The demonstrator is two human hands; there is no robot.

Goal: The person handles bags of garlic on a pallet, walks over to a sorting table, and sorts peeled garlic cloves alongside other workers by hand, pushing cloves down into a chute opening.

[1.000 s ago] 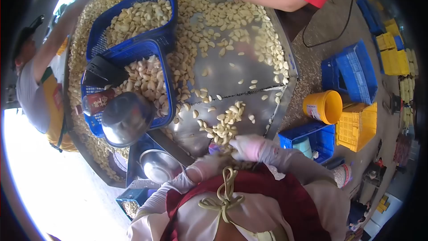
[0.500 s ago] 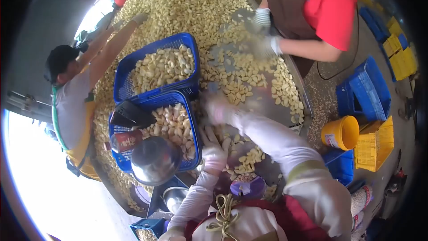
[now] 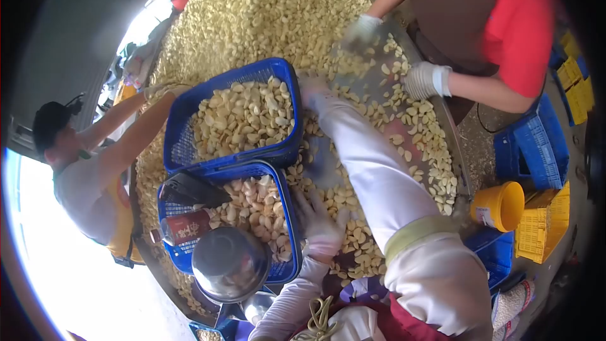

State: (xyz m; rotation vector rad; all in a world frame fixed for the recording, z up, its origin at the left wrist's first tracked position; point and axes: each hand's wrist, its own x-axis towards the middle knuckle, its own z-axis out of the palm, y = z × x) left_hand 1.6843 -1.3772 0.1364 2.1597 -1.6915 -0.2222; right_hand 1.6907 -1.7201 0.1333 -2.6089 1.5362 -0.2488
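Pale garlic cloves (image 3: 252,19) cover much of the metal table. My left hand (image 3: 320,224), gloved, has its fingers spread among cloves beside the right edge of the lower blue basket (image 3: 291,227). That basket holds pinkish cloves, a black scoop (image 3: 189,189), a red-labelled bottle (image 3: 184,227) and a steel bowl (image 3: 230,264). My right arm stretches forward, and my right hand (image 3: 312,88) is blurred at the right side of the upper blue basket (image 3: 287,76), which is full of peeled cloves. The fingers of my right hand cannot be made out.
A co-worker in red with gloved hands (image 3: 426,81) stands at the right edge. Another person in a dark cap (image 3: 53,127) reaches in from the left. A yellow bucket (image 3: 499,207), blue crates (image 3: 536,145) and a yellow crate (image 3: 543,227) stand at the right.
Both my hands have moved forward from the near edge, the right one farther, beside the upper basket. My left fingers are now spread. The view has shifted; both co-workers' arms have moved.
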